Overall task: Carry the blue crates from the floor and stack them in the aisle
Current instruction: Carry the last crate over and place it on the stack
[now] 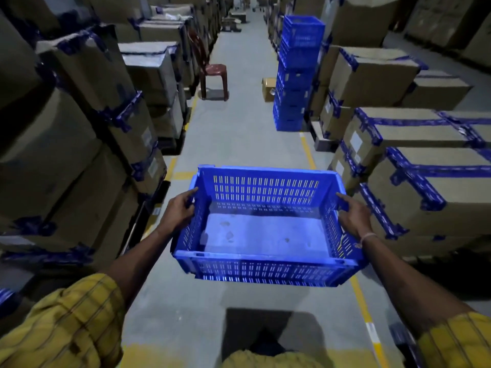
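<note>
I am seeing the left hand [178,210] and the right hand [354,216] curling their fingers around the two short walls of the blue crate [261,229], which is hanging between them above the aisle floor [239,134]. Far ahead of the right fingers, the stack of blue crates [296,73] is standing beside the cardboard boxes [372,78], and a red chair [212,73] is standing far ahead of the left fingers.

Taped cardboard boxes [377,73] line both sides — a maroon plastic chair [212,73] (unoccupied) stands left.
</note>
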Demonstrator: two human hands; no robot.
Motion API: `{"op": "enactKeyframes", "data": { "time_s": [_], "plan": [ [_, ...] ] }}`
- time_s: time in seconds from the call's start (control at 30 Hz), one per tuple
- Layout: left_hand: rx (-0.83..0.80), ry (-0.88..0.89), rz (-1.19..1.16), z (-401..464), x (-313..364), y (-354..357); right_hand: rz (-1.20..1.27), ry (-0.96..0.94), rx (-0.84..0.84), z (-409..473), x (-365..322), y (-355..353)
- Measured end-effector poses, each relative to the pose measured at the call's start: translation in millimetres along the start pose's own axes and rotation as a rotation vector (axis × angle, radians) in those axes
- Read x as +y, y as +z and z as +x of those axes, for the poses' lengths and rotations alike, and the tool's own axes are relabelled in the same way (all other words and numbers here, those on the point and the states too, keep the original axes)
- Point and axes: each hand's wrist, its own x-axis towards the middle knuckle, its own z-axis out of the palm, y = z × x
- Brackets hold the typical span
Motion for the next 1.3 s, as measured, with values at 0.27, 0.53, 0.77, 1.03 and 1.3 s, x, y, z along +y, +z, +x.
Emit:
{"op": "enactKeyframes", "data": {
  "time_s": [0.27, 0.53, 0.77, 1.03, 1.3],
  "plan": [
    [0.009, -0.014, -0.078, 202, 8, -5, -0.01, -0.03, -0.044, 207, -79, 16],
    [0.03, 0.021, -0.093, 435, -19, -1, -0.016, -0.027, 0.002, 412, -146, 85],
    [-0.024, 0.05, 0.012, 657, -21, -20, 0.012, 0.055, 0.045, 586, -220, 142],
    [-0.175, 0.113, 0.022, 881, -21, -40, 0.052, 0.095, 0.079, 745, -307, 162],
    [-0.096, 0.172, 0.004, 1094, 9, -23, 0.135, 0.062, 0.058, 972, -352, 198]
  ]
}}
